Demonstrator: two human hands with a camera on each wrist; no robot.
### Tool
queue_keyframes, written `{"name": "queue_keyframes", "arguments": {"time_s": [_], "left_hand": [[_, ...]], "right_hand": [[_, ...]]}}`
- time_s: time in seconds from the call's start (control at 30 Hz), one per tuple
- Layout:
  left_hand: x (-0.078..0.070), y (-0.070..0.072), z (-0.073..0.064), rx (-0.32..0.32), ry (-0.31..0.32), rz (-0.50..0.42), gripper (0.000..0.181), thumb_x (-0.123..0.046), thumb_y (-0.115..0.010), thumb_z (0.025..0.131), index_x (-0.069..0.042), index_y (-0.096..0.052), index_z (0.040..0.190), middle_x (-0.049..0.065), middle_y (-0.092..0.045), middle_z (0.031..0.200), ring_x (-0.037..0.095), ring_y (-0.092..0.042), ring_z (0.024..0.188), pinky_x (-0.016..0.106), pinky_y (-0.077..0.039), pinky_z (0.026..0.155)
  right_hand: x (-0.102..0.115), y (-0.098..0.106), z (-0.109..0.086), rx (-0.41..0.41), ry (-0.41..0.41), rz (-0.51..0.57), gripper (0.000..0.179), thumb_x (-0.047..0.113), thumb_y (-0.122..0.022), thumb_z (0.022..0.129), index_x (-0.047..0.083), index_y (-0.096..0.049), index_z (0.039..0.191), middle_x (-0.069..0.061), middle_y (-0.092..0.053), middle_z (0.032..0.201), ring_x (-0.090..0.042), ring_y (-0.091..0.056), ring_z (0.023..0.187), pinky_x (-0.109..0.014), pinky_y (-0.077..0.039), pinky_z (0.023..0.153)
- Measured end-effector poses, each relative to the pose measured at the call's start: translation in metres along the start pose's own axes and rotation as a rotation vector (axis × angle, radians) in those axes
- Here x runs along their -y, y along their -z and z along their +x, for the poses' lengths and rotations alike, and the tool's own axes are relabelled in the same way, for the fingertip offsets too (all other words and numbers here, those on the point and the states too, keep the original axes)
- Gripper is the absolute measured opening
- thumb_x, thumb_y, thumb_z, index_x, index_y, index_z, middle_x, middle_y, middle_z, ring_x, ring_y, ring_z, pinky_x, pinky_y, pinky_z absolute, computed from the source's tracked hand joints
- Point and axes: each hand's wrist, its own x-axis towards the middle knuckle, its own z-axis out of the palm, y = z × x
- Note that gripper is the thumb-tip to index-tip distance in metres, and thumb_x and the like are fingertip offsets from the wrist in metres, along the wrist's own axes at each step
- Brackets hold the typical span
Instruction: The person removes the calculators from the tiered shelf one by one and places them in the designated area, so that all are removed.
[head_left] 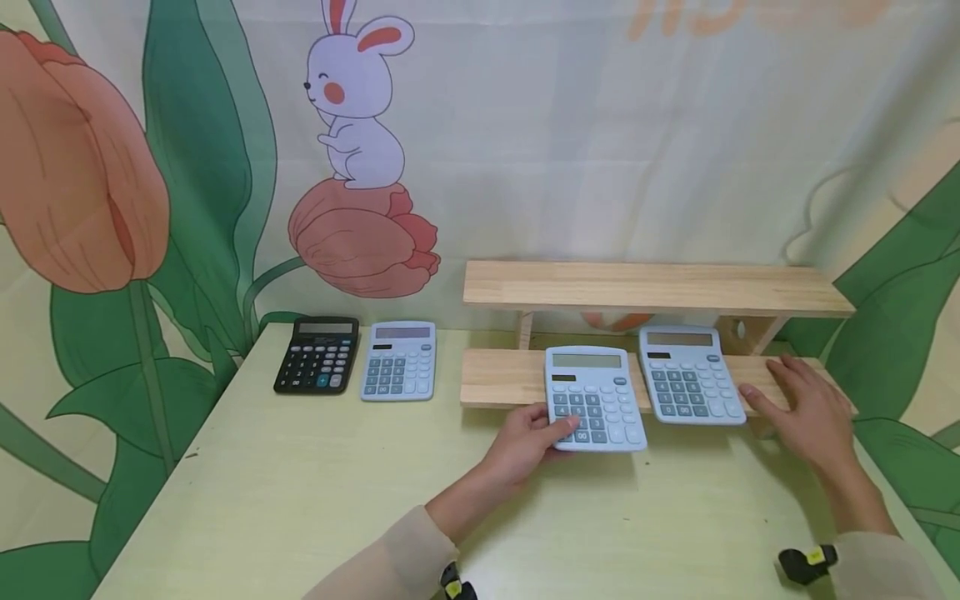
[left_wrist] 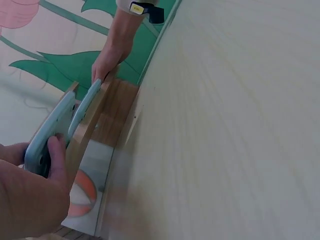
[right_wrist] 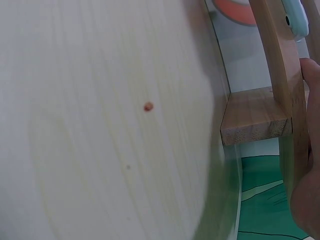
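Note:
My left hand [head_left: 521,446] grips a light-blue calculator [head_left: 592,379] by its lower left corner, thumb over the keys and fingers behind. It is held at the front of the lower shelf board [head_left: 498,379]. A second light-blue calculator [head_left: 686,367] leans on that board to the right, its lower end jutting past the front edge. Beside it my right hand [head_left: 810,408] rests on the board, fingers spread and thumb at the calculator's lower right edge. From the left wrist view, the held calculator [left_wrist: 47,135] appears edge-on with fingers behind it.
A wooden upper shelf board [head_left: 645,286] runs above the lower one. On the table [head_left: 300,483] to the left lie a black calculator [head_left: 318,355] and another light-blue calculator [head_left: 399,361]. Behind hangs a printed curtain [head_left: 562,150].

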Motion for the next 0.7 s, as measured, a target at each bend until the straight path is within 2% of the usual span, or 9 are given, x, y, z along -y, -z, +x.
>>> {"name": "queue_keyframes", "arguments": {"time_s": [0.2,0.37,0.47,0.7], "left_hand": [[-0.020,0.011,-0.005,0.083,-0.012,0.057,0.036,-0.010,-0.072,0.102,-0.004,-0.062,0.136,0.011,-0.076,0.119,0.024,-0.075,0.107,0.037,-0.062,0.093],[-0.045,0.033,-0.016,0.103,-0.021,0.137,0.042,-0.009,-0.074,0.100,-0.006,-0.060,0.140,0.011,-0.076,0.122,0.025,-0.075,0.107,0.036,-0.062,0.092],[-0.059,0.051,-0.022,0.085,-0.026,0.178,0.044,-0.011,-0.074,0.101,-0.006,-0.058,0.142,0.010,-0.075,0.125,0.025,-0.074,0.110,0.035,-0.062,0.092],[-0.088,0.096,-0.036,-0.002,-0.038,0.230,0.047,-0.011,-0.071,0.103,-0.007,-0.056,0.147,0.013,-0.073,0.129,0.026,-0.074,0.112,0.038,-0.061,0.095]], "right_hand": [[0.002,0.001,-0.001,-0.004,0.001,-0.002,0.080,0.052,-0.058,0.105,-0.007,-0.042,0.155,-0.036,-0.033,0.162,-0.060,-0.026,0.149,-0.084,-0.015,0.112],[0.001,0.001,-0.001,-0.006,0.005,0.003,0.079,0.052,-0.059,0.105,-0.007,-0.043,0.155,-0.036,-0.034,0.161,-0.061,-0.027,0.148,-0.084,-0.016,0.111],[0.000,0.001,0.000,-0.007,0.009,-0.001,0.079,0.052,-0.059,0.105,-0.007,-0.043,0.155,-0.036,-0.034,0.161,-0.061,-0.027,0.148,-0.084,-0.017,0.110],[-0.002,0.000,0.000,-0.015,0.018,-0.001,0.079,0.051,-0.060,0.104,-0.008,-0.045,0.154,-0.036,-0.036,0.160,-0.062,-0.031,0.145,-0.083,-0.019,0.109]]}}
